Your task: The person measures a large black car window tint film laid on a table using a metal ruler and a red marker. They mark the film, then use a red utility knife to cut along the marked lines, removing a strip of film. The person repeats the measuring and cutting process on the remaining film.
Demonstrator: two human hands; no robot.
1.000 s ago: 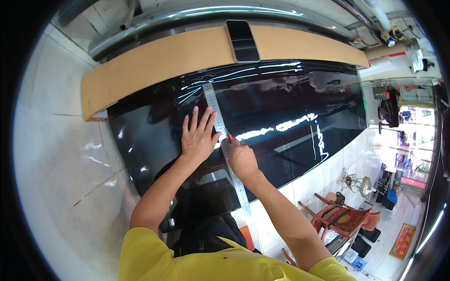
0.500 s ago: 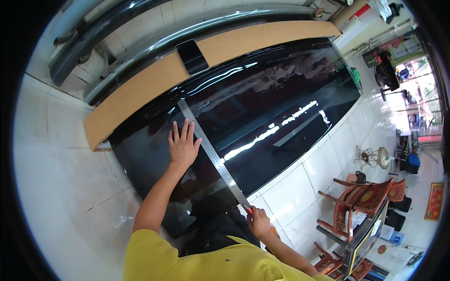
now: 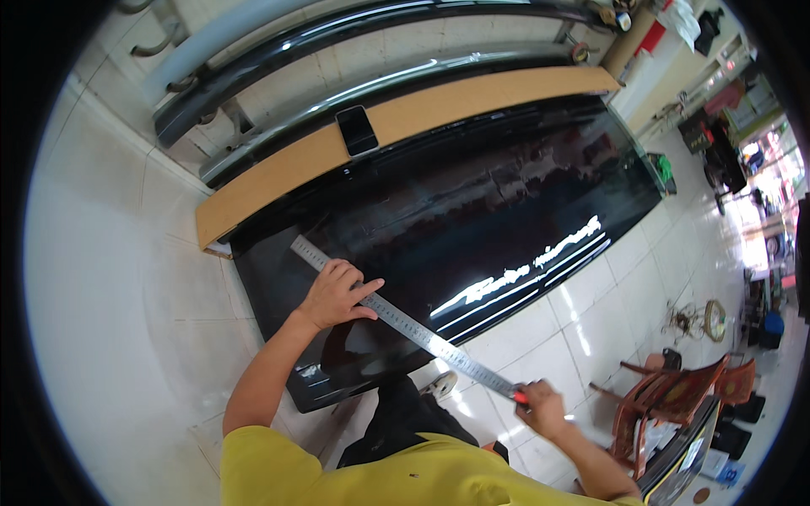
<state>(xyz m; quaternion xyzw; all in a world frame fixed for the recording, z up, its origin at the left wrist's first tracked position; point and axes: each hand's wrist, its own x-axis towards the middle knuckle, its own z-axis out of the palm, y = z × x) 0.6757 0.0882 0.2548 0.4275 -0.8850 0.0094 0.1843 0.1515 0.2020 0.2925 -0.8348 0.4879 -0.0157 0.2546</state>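
Note:
A long steel ruler (image 3: 422, 336) slants across the near left part of a glossy black sheet (image 3: 405, 219) on the table, its lower end reaching past the sheet's near edge. My left hand (image 3: 339, 295) is closed over the ruler's upper part, fingers curled across it, with the thumb and forefinger pointing right. Out beyond the near edge, my right hand (image 3: 544, 411) is closed around a small red tool (image 3: 521, 396) at the ruler's lower end. Its kind is hidden by the fingers, and whether that hand also grips the ruler is unclear.
A tan board (image 3: 278, 181) runs along the far edge with a dark phone (image 3: 357, 131) on it. Behind it lie long dark rolls (image 3: 354, 40). Wooden chairs (image 3: 675, 392) and a wire stand (image 3: 692, 320) are at the right on the tiled floor (image 3: 582, 295).
The ruler has turned and its lower end has swung right, off the sheet, with my right hand. My left hand has gone from lying spread beside the ruler to curling over it.

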